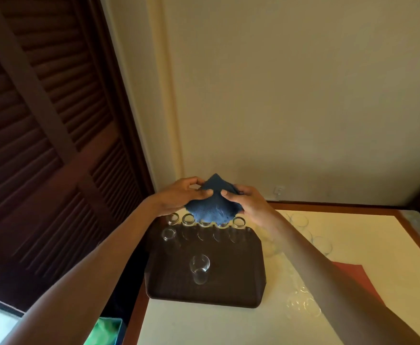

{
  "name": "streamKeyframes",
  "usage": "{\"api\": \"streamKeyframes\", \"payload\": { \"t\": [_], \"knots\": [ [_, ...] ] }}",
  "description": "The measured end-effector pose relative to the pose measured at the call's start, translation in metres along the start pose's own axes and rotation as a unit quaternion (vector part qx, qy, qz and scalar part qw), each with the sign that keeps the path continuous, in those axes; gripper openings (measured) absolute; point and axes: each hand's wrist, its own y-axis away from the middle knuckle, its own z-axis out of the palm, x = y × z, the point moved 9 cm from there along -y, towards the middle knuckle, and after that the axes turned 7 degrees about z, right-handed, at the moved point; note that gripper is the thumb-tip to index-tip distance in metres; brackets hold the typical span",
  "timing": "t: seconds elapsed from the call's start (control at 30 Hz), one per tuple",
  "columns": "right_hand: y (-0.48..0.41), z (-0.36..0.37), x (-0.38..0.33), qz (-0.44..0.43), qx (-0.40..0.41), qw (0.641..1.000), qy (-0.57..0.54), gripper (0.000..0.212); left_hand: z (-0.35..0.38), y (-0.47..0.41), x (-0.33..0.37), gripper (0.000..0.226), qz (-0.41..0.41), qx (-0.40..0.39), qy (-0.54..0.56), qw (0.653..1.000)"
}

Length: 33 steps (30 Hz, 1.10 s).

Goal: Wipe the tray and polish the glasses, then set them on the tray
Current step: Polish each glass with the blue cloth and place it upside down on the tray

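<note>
Cloth (211,207) sits bunched between both hands above the tray's (228,285) far edge. The left hand (181,195) pinches one side, thumb on top; the right hand (248,202) grips the other. Whether a glass is wrapped inside cannot be told. A row of glasses (188,219) lines the tray's far edge, and a lone glass (199,268) stands mid-tray. Loose glasses (299,220) stand on the desk (228,324) at right, probably unpolished. Polishing seems to be the step: keep cloth between skin and glass, turn gently, then lower clear of the row.

Both hands (228,199) grip blue cloth (213,207) above glass-lined tray (228,290).
</note>
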Motion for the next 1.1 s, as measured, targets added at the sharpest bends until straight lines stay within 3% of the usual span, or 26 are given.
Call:
{"api": "streamKeyframes", "payload": {
  "t": [0.1,0.27,0.37,0.47,0.6,0.7,0.8,0.93,1.1],
  "knots": [
    [-0.002,-0.004,-0.009,-0.018,0.009,1.000,-0.009,0.014,-0.001,0.005,-0.011,0.044,-0.024,-0.025,0.003,0.999],
    [-0.013,-0.010,0.002,0.023,0.017,0.998,-0.049,0.026,-0.019,0.003,-0.021,0.059,-0.025,0.065,0.095,0.993],
    [-0.017,-0.007,0.007,0.028,0.008,0.998,-0.054,0.024,-0.019,0.002,-0.030,0.048,-0.040,0.079,0.129,0.988],
    [-0.014,-0.006,0.005,-0.001,0.019,0.999,-0.034,0.012,-0.025,0.001,-0.032,0.043,-0.051,0.140,0.116,0.982],
    [-0.013,-0.021,0.008,-0.028,0.110,0.993,0.039,0.019,-0.031,0.000,-0.024,0.069,-0.046,0.201,0.056,0.977],
    [-0.011,-0.025,0.006,-0.052,0.151,0.982,0.098,0.051,-0.028,-0.005,-0.016,0.080,-0.019,0.173,0.020,0.985],
    [-0.008,-0.021,0.000,-0.081,0.119,0.984,0.108,0.069,-0.022,-0.009,-0.010,0.073,0.008,0.135,-0.083,0.987],
    [-0.011,-0.014,-0.011,-0.156,0.107,0.934,0.302,0.050,-0.015,-0.013,-0.007,0.050,0.022,0.101,-0.253,0.962],
    [-0.014,-0.002,-0.009,-0.171,0.075,0.897,0.400,0.024,-0.006,-0.017,-0.007,0.028,0.016,0.052,-0.356,0.933]
  ]
}}
